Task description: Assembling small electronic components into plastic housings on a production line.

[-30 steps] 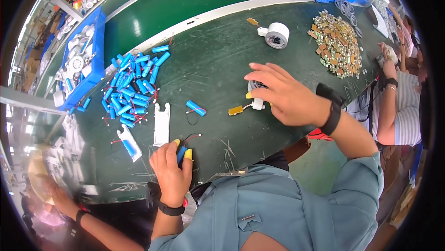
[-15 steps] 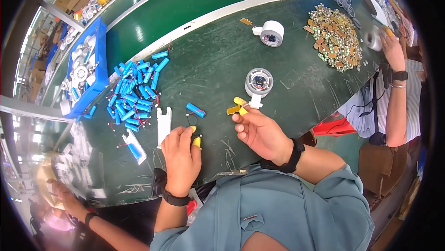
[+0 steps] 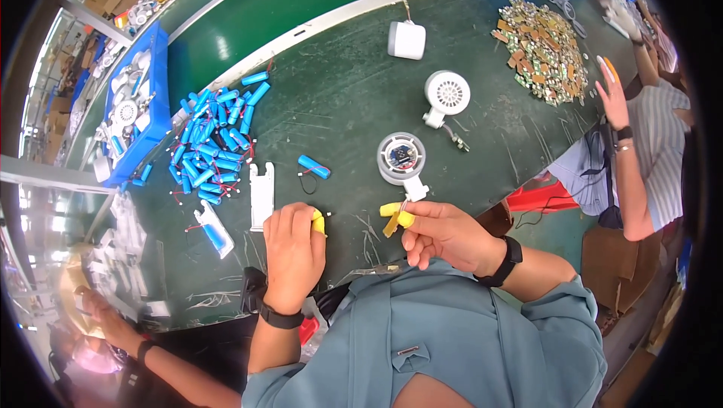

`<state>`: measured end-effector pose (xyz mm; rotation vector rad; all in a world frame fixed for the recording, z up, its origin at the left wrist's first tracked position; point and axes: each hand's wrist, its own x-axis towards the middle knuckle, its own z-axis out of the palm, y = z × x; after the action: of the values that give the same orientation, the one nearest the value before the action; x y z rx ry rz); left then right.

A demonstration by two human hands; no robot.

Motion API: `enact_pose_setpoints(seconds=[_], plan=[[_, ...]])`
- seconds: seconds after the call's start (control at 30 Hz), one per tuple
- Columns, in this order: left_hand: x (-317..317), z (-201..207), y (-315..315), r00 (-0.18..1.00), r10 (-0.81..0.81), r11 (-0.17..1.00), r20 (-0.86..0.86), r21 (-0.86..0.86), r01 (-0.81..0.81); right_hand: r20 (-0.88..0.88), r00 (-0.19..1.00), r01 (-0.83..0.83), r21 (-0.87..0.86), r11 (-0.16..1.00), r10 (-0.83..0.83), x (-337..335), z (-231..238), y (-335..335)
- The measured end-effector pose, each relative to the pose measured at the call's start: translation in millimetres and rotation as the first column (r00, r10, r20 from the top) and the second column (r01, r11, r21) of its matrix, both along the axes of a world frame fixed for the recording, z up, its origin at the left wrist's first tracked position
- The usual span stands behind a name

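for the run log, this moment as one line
left hand: curled, contents hidden | right hand: pinching brown strip | round white housing: circuit showing | blue cylinders: piled at left

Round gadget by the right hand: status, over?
Right hand pinches yellowish strip. Left hand curled, grip hidden. Round gadget on table, circuit board showing. Loose blue battery beyond left hand.

There were three white housings (image 3: 407, 41), two white holders (image 3: 262, 201), two blue bins (image 3: 154, 133) (heaped blue cells (image 3: 203, 177) defied counting).
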<state>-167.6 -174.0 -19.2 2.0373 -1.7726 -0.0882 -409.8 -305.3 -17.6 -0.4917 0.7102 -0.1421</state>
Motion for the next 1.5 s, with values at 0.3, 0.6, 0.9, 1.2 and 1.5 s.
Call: enact_pose_setpoints(seconds=[0.3, 0.6, 0.9, 1.2, 1.5], plan=[[-41, 6, 1, 0.681, -0.107, 0.982, -0.724, 0.031, 0.187, -0.051, 0.993, -0.116, -0.231, 0.966, 0.106, 3, -1, 16], [-52, 2, -5, 0.601, -0.08, 0.975, -0.795, 0.063, 0.212, 0.119, 0.989, -0.07, -0.163, 0.984, 0.09, -1, -3, 22], [-44, 12, -4, 0.512, 0.022, 0.972, -0.859, 0.139, 0.191, -0.042, 0.991, -0.132, -0.131, 0.983, 0.128, -7, -1, 19], [-53, 15, -7, 0.378, 0.18, 0.942, -0.908, 0.27, 0.2, 0.002, 0.993, -0.115, -0.249, 0.962, 0.12, -5, -6, 25], [-46, 1, -7, 0.555, 0.03, 0.945, -0.831, 0.205, 0.255, -0.072, 0.984, -0.18, -0.439, 0.88, 0.165, -5, -10, 29]])
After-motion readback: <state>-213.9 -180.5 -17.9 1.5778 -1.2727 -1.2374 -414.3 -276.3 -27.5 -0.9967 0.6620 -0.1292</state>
